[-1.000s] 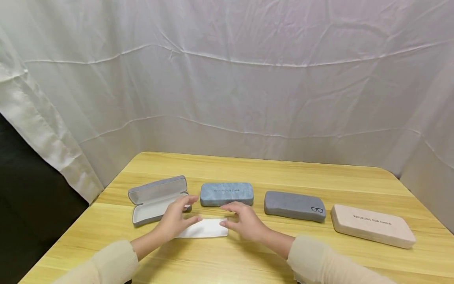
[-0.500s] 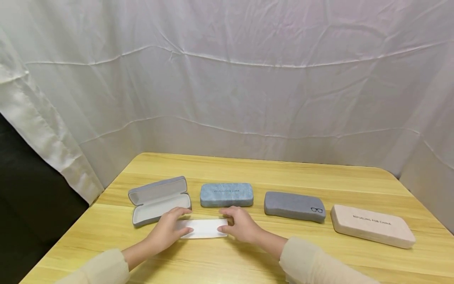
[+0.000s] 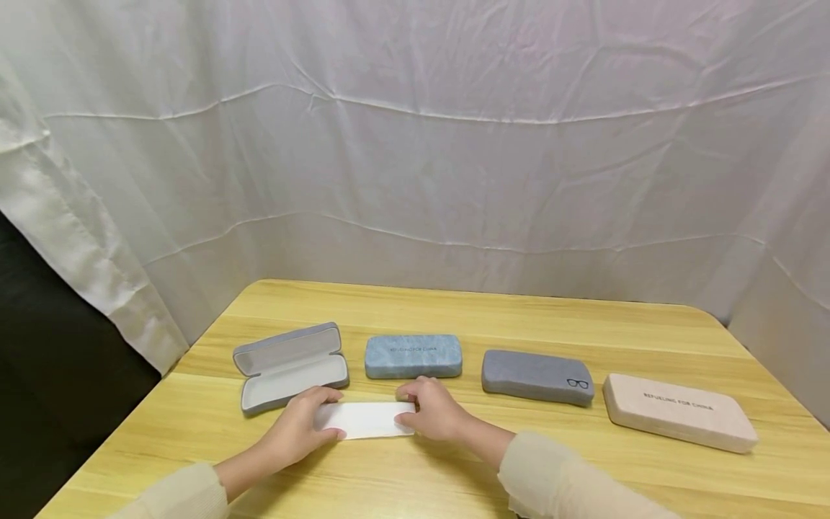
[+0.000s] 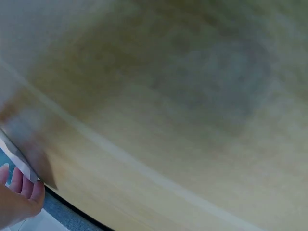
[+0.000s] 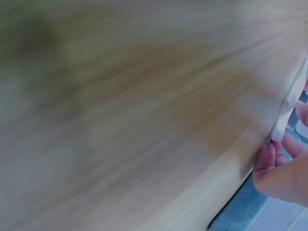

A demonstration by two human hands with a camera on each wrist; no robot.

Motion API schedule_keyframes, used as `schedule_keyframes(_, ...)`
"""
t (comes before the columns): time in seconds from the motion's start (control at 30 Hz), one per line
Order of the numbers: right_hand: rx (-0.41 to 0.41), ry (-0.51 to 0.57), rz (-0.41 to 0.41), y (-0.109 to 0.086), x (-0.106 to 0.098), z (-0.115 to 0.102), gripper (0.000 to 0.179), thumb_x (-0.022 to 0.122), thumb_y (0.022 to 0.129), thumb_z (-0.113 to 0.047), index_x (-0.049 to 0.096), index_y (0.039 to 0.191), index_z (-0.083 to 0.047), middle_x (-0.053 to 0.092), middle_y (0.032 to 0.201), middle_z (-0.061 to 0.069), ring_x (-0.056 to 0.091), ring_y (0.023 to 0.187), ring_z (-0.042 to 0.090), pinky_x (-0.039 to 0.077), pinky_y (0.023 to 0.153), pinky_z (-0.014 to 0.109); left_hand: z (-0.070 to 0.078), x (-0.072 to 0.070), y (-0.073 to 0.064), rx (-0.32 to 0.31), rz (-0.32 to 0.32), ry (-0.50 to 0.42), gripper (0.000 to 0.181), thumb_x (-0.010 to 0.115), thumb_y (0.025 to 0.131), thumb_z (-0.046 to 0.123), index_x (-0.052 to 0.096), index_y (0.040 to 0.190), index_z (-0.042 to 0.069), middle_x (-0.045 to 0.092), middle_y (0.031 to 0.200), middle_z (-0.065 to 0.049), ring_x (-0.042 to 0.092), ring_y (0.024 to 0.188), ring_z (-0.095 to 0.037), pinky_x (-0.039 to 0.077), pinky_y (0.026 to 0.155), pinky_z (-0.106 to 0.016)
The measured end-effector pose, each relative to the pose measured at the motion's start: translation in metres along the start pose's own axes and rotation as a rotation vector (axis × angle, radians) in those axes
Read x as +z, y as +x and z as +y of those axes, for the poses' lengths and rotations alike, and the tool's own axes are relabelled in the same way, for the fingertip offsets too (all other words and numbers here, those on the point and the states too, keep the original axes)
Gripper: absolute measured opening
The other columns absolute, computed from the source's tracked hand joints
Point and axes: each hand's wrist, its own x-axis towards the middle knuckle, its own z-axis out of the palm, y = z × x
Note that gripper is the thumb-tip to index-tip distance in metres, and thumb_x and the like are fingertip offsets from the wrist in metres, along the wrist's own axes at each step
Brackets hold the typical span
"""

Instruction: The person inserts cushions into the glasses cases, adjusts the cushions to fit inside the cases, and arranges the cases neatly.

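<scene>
A folded white cloth (image 3: pixel 368 420), flat and oblong, lies between my two hands near the front of the table. My left hand (image 3: pixel 289 435) grips its left end, thumb on the near side and fingers on the far side. The right end is pinched by my right hand (image 3: pixel 436 412) in the same way. In the left wrist view, my left hand (image 4: pixel 21 199) shows at the lower left corner with the cloth's edge (image 4: pixel 18 159) at its fingertips. The right wrist view has my right hand (image 5: pixel 284 168) holding the cloth (image 5: pixel 285 118) at the right border.
A grey glasses case (image 3: pixel 295 369) stands open just beyond my left hand, pale inside. Closed cases stand in a row to its right: a blue one (image 3: pixel 413 355), a grey-blue one (image 3: pixel 537 377) and a beige one (image 3: pixel 679 411). A white curtain (image 3: pixel 415 144) hangs behind the table.
My left hand has drawn back toward me and left, and now takes hold of the cloth's left end. My right hand has closed on the right end. The cases have not moved.
</scene>
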Motion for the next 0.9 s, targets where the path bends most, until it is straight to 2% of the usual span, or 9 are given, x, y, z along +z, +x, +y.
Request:
schedule_keyframes(0.1,0.041,0.025,-0.021,0.002,0.001,-0.001,0.03,0.069,0.079,-0.007,0.064,0.107,0.004,0.052,0.075,0.005,0.038,0.071,0.013,0.032,0.066,0.026,-0.002,-0.002,0.001,0.018,-0.014,0.009,0.044,0.079,0.072,0.02,0.062,0.108,0.001,0.065,0.102,-0.007,0.06,0.097,-0.022,0.049,0.086,-0.038)
schedule_keyframes(0.23,0.098,0.02,-0.047,0.006,0.001,-0.003,0.02,0.07,0.077,-0.005,0.062,0.095,0.0,0.05,0.071,0.003,0.039,0.067,0.013,0.033,0.059,0.023,-0.002,-0.005,0.002,0.0,-0.049,0.005,0.035,0.076,0.075,0.018,0.063,0.103,0.002,0.061,0.091,-0.002,0.056,0.085,-0.015,0.049,0.077,-0.03)
schedule_keyframes(0.33,0.139,0.011,-0.058,0.007,0.0,-0.005,0.014,0.07,0.076,-0.003,0.059,0.084,-0.002,0.045,0.063,0.0,0.038,0.06,0.012,0.032,0.054,0.022,0.0,-0.008,0.003,-0.042,-0.091,-0.014,0.031,0.078,0.072,0.016,0.064,0.097,0.003,0.056,0.082,0.001,0.049,0.076,-0.011,0.045,0.067,-0.024)
schedule_keyframes(0.5,0.192,0.013,-0.06,0.007,0.001,-0.009,0.018,0.071,0.075,-0.001,0.054,0.072,-0.004,0.038,0.058,-0.001,0.034,0.056,0.012,0.028,0.051,0.021,0.003,-0.013,0.004,-0.097,-0.134,-0.057,0.025,0.08,0.069,0.016,0.062,0.083,0.005,0.051,0.072,0.001,0.042,0.067,-0.011,0.036,0.057,-0.021)
schedule_keyframes(0.63,0.184,0.007,-0.037,0.006,0.002,-0.01,0.021,0.07,0.075,0.001,0.051,0.068,-0.005,0.036,0.059,-0.001,0.033,0.057,0.012,0.027,0.052,0.021,0.001,-0.015,0.003,-0.117,-0.139,-0.068,0.026,0.08,0.069,0.015,0.056,0.072,0.007,0.048,0.067,0.002,0.04,0.063,-0.009,0.033,0.055,-0.02)
schedule_keyframes(0.73,0.178,0.029,-0.034,0.005,0.001,-0.01,0.02,0.068,0.076,0.002,0.05,0.069,-0.005,0.036,0.059,-0.001,0.033,0.058,0.013,0.027,0.053,0.021,-0.001,-0.017,0.002,-0.103,-0.152,-0.078,0.025,0.079,0.07,0.013,0.055,0.072,0.006,0.049,0.067,0.002,0.04,0.063,-0.008,0.034,0.055,-0.019)
schedule_keyframes(0.9,0.176,0.09,-0.044,0.004,-0.002,-0.009,0.014,0.065,0.08,0.002,0.052,0.076,-0.003,0.039,0.063,0.0,0.036,0.061,0.014,0.03,0.055,0.022,-0.005,-0.021,0.0,-0.056,-0.21,-0.112,0.019,0.076,0.073,0.009,0.061,0.082,0.001,0.056,0.073,0.001,0.043,0.065,-0.005,0.038,0.056,-0.018)
